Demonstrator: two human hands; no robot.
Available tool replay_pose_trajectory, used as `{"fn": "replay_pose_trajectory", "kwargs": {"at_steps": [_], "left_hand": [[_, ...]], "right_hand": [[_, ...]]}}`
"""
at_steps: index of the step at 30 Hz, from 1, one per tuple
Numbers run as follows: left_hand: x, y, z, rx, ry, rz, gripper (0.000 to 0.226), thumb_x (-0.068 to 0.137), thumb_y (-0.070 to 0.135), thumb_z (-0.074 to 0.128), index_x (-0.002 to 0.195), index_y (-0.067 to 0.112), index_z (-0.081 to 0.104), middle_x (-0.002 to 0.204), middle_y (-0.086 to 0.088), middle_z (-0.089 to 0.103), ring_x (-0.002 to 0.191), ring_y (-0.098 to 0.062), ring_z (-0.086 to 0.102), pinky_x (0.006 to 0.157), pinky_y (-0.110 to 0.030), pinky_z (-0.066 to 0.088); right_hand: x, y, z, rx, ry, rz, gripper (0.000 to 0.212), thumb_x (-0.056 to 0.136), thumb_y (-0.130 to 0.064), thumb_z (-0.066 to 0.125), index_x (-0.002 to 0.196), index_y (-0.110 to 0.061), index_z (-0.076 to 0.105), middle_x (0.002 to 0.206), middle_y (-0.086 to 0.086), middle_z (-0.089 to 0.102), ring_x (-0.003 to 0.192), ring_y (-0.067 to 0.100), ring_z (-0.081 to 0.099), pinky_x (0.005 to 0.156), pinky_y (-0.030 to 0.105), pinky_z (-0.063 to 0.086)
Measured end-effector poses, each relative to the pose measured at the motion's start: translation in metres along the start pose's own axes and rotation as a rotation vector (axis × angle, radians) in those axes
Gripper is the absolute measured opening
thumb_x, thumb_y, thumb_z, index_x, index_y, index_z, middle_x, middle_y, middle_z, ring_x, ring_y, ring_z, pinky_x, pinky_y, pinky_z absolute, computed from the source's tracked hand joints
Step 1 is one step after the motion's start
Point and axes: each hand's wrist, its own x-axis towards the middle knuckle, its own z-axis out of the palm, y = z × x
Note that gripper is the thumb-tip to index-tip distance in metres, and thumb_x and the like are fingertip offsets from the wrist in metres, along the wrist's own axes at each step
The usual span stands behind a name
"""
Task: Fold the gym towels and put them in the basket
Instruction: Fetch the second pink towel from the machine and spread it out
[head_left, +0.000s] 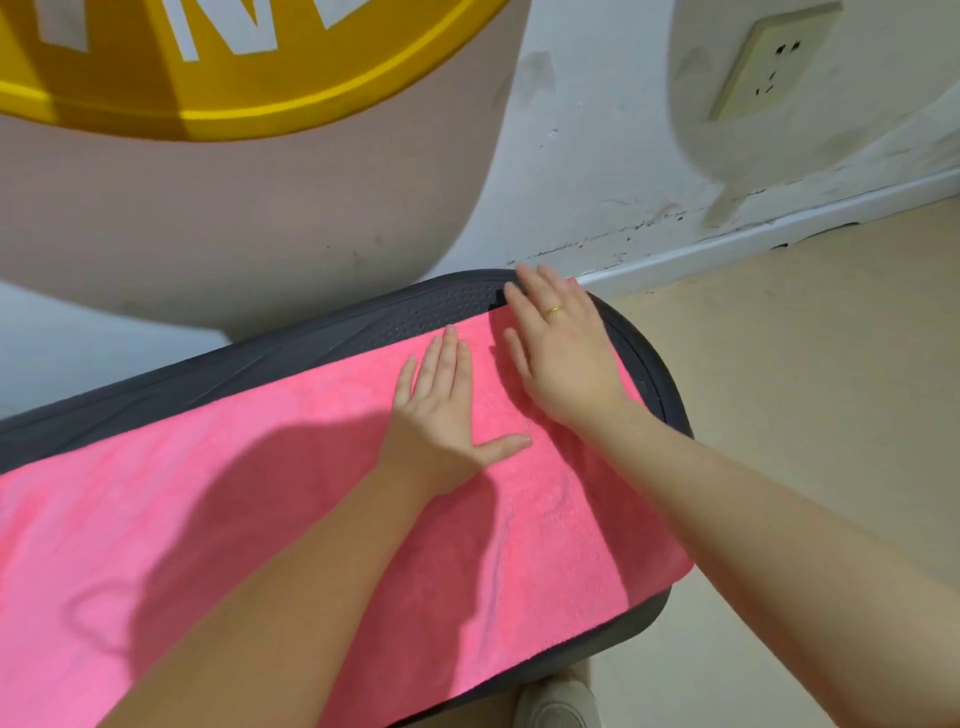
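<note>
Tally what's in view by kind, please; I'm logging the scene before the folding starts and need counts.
Pink towel: 1, spread flat
Dark grey bench: 1, under the towel
Hands: 2, left hand and right hand, both flat on the towel
Gold ring: 1, on the right hand
Wall socket: 1
Shoe: 1, partly visible below the bench
Basket: 0 in view
Total: 7

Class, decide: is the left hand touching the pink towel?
Touching. The head view shows the left hand lying flat, fingers straight, on the pink towel.
</note>
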Motion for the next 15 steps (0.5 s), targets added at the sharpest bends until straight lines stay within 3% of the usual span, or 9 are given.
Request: {"fn": "replay_pose_trajectory", "kwargs": {"at_steps": [3,10,15], "left_hand": [[-0.001,0.000,0.001,-0.024,0.012,-0.023,0.127,0.050,0.085,0.016,0.147,0.003,0.003,0.156,-0.013,-0.007,0.145,-0.022,-0.008,0.115,-0.035,-0.009],[0.001,0.000,-0.001,-0.009,-0.019,-0.035,0.132,0.043,0.087,0.014,0.148,0.008,-0.002,0.156,-0.010,-0.013,0.145,-0.019,-0.013,0.117,-0.038,-0.009],[0.002,-0.002,0.000,0.008,-0.027,-0.028,0.134,0.041,0.088,0.015,0.148,0.010,-0.003,0.156,-0.008,-0.016,0.144,-0.017,-0.015,0.115,-0.038,-0.011]], "right_hand": [[-0.018,-0.011,0.006,0.034,-0.424,-0.095,0.058,0.099,-0.043,0.026,0.150,-0.018,0.013,0.159,0.000,0.005,0.147,0.016,0.002,0.118,0.036,0.000],[-0.001,0.028,0.003,-0.133,-0.384,0.046,0.061,0.096,-0.052,0.021,0.149,-0.028,0.001,0.159,-0.005,-0.004,0.147,0.016,-0.003,0.118,0.041,-0.002],[0.003,0.074,-0.008,-0.049,-0.396,0.334,0.056,0.098,-0.047,0.018,0.149,-0.027,0.009,0.159,0.000,0.001,0.147,0.018,-0.002,0.118,0.044,-0.001]]}}
